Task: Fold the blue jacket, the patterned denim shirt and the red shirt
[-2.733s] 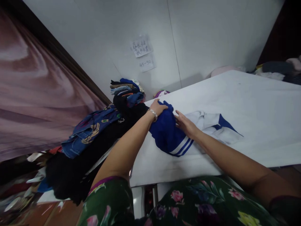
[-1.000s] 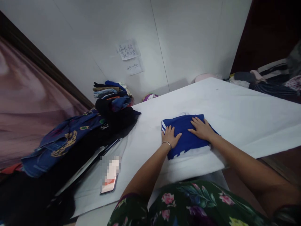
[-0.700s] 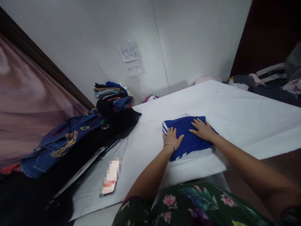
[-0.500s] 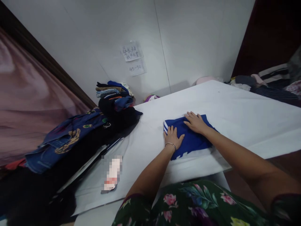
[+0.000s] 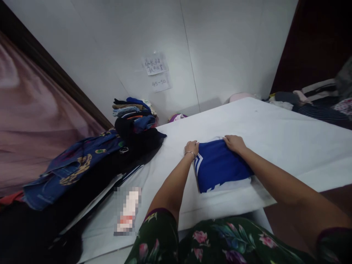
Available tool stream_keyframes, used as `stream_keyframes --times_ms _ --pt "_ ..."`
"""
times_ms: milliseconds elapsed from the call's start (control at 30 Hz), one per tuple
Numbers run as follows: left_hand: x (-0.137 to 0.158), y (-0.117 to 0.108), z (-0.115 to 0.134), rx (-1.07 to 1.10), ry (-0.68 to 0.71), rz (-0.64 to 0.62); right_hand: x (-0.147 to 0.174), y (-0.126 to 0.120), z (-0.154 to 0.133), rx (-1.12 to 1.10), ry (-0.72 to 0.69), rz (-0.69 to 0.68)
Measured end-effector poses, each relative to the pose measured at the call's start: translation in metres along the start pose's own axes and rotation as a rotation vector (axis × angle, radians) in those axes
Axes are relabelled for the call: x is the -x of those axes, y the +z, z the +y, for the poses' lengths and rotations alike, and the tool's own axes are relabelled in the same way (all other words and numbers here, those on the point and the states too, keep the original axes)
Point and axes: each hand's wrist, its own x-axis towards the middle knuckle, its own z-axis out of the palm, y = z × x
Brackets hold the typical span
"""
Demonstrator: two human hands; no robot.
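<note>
A folded blue garment (image 5: 220, 165) with white stripes at its left side and white along its near edge lies on the white table (image 5: 280, 135). My left hand (image 5: 191, 147), with a bracelet at the wrist, is closed on the garment's far left corner. At the far right corner my right hand (image 5: 234, 143) grips the edge, fingers curled over it. A bit of white cloth shows along the far edge between the hands. The fingertips of both hands are partly hidden.
Left of me lies a heap of dark clothes (image 5: 110, 179) with a denim piece (image 5: 68, 165) on it. A folded clothes stack (image 5: 134, 112) stands behind. Paper signs (image 5: 158, 69) hang on the wall. More clothes (image 5: 319, 99) lie far right. A blurred-out item (image 5: 128, 211) is near left.
Both hands have gone from lying flat on the blue garment to gripping its far corners. The left hand moved away and left, the right slightly to the right.
</note>
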Motion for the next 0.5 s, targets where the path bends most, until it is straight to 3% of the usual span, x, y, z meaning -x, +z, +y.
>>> stream_keyframes --times_ms 333,500 --pt "-0.016 0.016 -0.01 -0.018 -0.103 -0.006 -0.012 0.004 0.007 -0.01 -0.05 0.012" --pt "-0.019 0.012 -0.007 -0.041 -0.016 -0.043 -0.029 0.011 0.011 -0.078 -0.126 -0.014"
